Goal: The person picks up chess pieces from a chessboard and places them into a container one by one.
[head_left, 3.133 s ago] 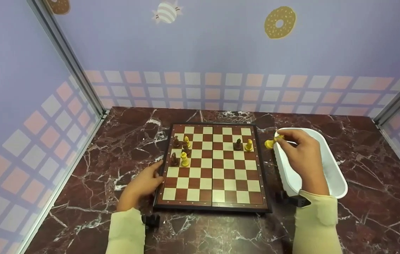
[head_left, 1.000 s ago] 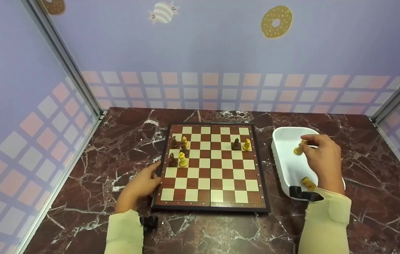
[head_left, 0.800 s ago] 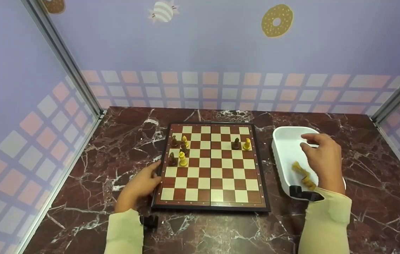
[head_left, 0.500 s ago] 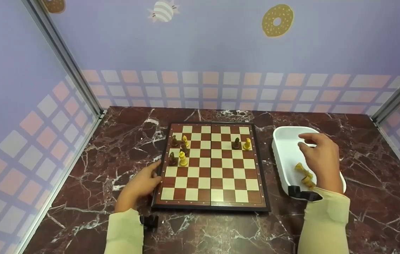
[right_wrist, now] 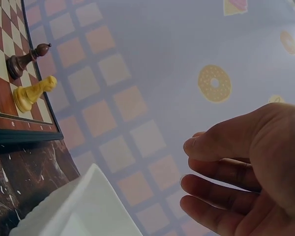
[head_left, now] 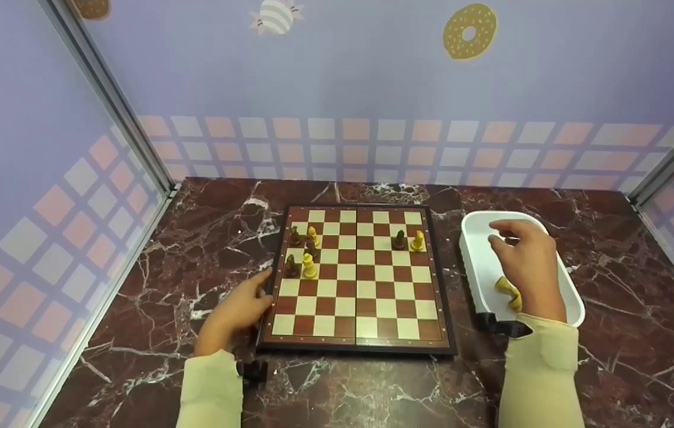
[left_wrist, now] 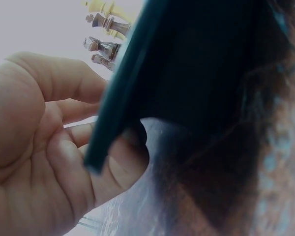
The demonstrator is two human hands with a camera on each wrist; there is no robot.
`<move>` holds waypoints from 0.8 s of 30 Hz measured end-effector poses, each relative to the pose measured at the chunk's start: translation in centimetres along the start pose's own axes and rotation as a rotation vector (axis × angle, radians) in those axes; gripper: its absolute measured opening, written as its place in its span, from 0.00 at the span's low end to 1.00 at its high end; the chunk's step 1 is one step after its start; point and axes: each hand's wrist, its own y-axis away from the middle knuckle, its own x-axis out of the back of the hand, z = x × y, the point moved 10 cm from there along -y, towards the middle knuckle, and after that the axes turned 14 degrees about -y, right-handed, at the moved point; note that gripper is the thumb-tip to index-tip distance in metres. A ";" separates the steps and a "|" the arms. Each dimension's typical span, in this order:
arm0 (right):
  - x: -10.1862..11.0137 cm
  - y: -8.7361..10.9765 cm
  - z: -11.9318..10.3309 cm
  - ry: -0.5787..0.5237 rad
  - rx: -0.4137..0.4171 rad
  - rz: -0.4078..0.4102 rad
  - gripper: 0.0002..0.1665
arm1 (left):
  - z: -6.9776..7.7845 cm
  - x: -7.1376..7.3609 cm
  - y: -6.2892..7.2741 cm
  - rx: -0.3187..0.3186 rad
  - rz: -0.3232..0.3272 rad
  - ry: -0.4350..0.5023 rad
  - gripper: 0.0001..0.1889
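My left hand (head_left: 242, 305) grips the left edge of the chessboard (head_left: 337, 324); in the left wrist view the thumb lies on top and fingers curl under the rim. My right hand (head_left: 526, 261) hovers over the white tray (head_left: 575, 312), thumb and fingers apart, holding nothing. Yellow chess pieces (head_left: 509, 288) lie tipped in that tray, partly hidden by the right wrist. Standing at the board's right are a dark brown bishop (right_wrist: 23, 61) and a yellow knight (right_wrist: 33, 94). At its left stand a yellow piece (head_left: 309, 266), another yellow piece (head_left: 312, 235) and several brown pieces (head_left: 292, 266).
The board and tray rest on a dark red marbled tabletop (head_left: 349, 386). A patterned back wall (head_left: 361, 89) and a left side wall (head_left: 28, 178) enclose it. The tray's raised rim stands close to the board's right edge.
My right hand has carried a yellow chess piece from beside the board over the tray and let it drop in. Since then it has shifted slightly left. The left hand stays at the board.
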 end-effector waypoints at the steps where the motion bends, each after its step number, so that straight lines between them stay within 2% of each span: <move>1: -0.2 0.0 -0.1 -0.007 0.003 -0.001 0.14 | 0.0 0.0 0.0 -0.002 0.000 0.000 0.36; 8: -1.3 0.0 -0.2 -0.030 0.009 -0.015 0.14 | -0.2 -0.1 -0.2 -0.003 0.001 0.007 0.36; 18: -3.2 -0.1 -1.5 -0.070 0.147 0.025 0.12 | -0.2 -0.1 -0.3 -0.007 0.006 0.012 0.36; 24: -4.7 0.0 -2.0 -0.059 0.185 0.022 0.13 | -0.2 0.0 -0.2 0.001 0.009 0.011 0.37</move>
